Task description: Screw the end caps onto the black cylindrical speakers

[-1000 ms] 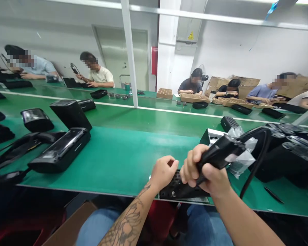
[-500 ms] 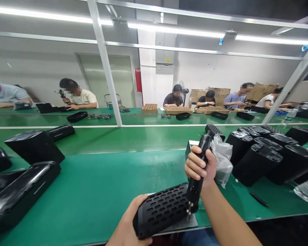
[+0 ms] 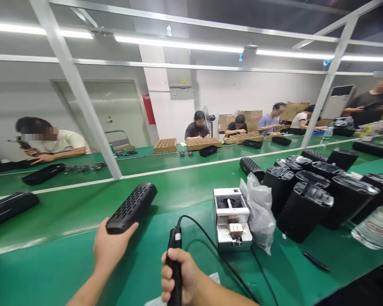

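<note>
My left hand [image 3: 110, 248] grips the near end of a long black perforated speaker housing [image 3: 132, 208], which reaches out over the green belt [image 3: 185, 191]. My right hand [image 3: 178, 278] is closed round a black corded electric screwdriver [image 3: 175, 255] held upright near the bottom edge. The cable [image 3: 217, 250] loops from its top to the right across the table. Just right of the screwdriver stands a small white metal screw feeder box [image 3: 231, 219] with a crumpled clear plastic bag [image 3: 258, 214] beside it.
Several black upright speaker bodies [image 3: 306, 204] crowd the right side. Another black housing [image 3: 9, 204] lies at far left, and a pen [image 3: 315, 261] lies near the front right. White frame posts [image 3: 79, 102] rise from the belt. Several people work at the far bench [image 3: 166, 159].
The left hand has carried the perforated housing up and away to the left onto the belt. The right hand with the screwdriver dropped lower. The view swung left and upward.
</note>
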Motion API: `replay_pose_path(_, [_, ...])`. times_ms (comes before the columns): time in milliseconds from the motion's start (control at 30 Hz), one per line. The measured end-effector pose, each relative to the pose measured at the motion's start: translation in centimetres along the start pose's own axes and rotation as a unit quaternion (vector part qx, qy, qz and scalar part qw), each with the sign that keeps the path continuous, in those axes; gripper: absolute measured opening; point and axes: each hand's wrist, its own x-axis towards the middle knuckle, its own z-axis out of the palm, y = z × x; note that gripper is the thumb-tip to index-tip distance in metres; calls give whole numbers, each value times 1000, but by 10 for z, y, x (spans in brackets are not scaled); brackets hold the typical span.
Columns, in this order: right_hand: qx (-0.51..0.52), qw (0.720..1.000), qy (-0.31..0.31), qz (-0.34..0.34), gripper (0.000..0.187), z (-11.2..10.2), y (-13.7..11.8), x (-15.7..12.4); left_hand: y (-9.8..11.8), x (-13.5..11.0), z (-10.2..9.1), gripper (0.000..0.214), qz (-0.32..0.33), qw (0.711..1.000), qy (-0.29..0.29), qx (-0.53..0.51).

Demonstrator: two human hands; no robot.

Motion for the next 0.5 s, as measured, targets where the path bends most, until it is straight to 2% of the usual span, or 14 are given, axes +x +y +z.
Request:
replay_pose_path(67, [7,999,40,9,41,-5,0,5,31,23,44,110,15,999,6,-32])
replay_pose_path(133, [18,997,70,9,38,-11,-4,9,61,35,86,102,24,998,1,-62])
replay_pose_path(267, [44,992,115,-25,44,-21,-7,13,104,32,152,92,33,996,-20,-76])
replay_pose_path(333, [54,989,129,-42,48,-26,-5,11,114,26,172,87,30,997,-32,-71])
replay_pose_path(400, [61,988,133,-51,46,-28,-3,8,117,23,181,57,19,997,-37,-60])
replay_pose_path(433, [64,988,133,-53,44,-28,-3,6,116,22,181,62,16,997,-46,-57])
replay_pose_path(500, [70,987,135,-59,46,-28,-5,3,109,17,170,92,23,995,-71,-60])
